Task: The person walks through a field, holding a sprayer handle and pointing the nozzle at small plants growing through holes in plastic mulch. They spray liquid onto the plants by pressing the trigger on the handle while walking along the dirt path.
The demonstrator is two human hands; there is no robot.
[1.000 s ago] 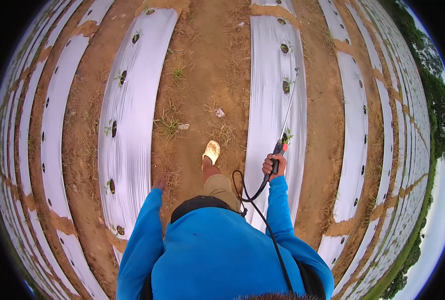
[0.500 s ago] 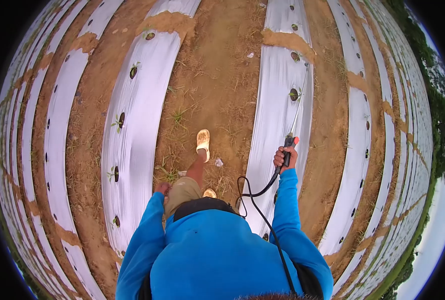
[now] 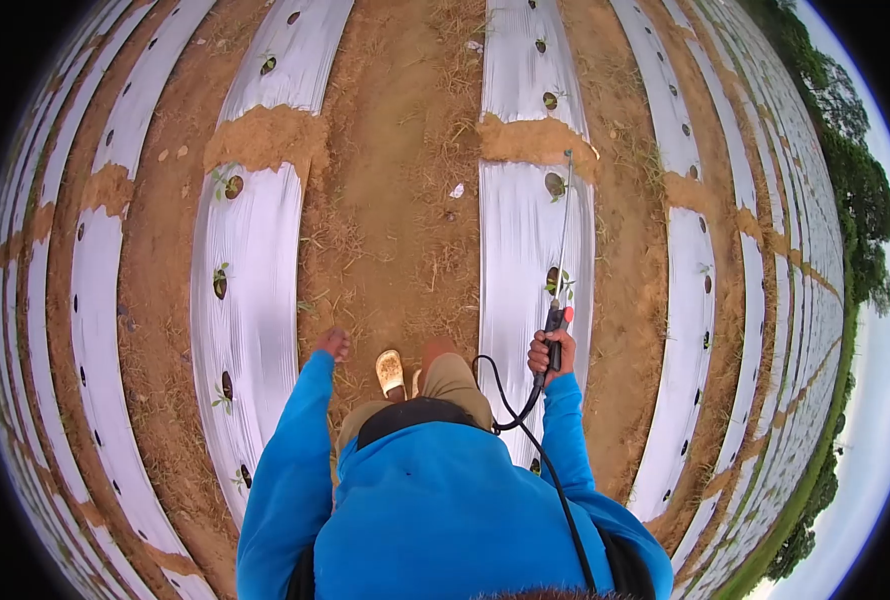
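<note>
My right hand [image 3: 553, 353] is wrapped round the black handle of a spray wand [image 3: 564, 240], whose thin metal rod points forward over the right-hand plastic-covered bed [image 3: 506, 235]. A black hose [image 3: 555, 470] runs from the handle back past my waist. Beside the wand's lower end, a small green plant [image 3: 565, 282] grows from a hole in the plastic. My left hand [image 3: 335, 344] hangs over the soil path near the left bed [image 3: 255, 230], touching nothing, its fingers loosely curled.
Bare brown soil [image 3: 390, 200] with dry grass runs between the beds. Mounds of soil [image 3: 535, 141] cross both near beds ahead. More white-covered rows extend on both sides. Trees [image 3: 845, 190] stand at the far right. A pale clog [image 3: 390, 371] shows on my foot.
I have moved forward along the path, and the soil mounds are nearer. My left hand has swung forward from beside my thigh. The wand stays in my right hand, over plants farther along.
</note>
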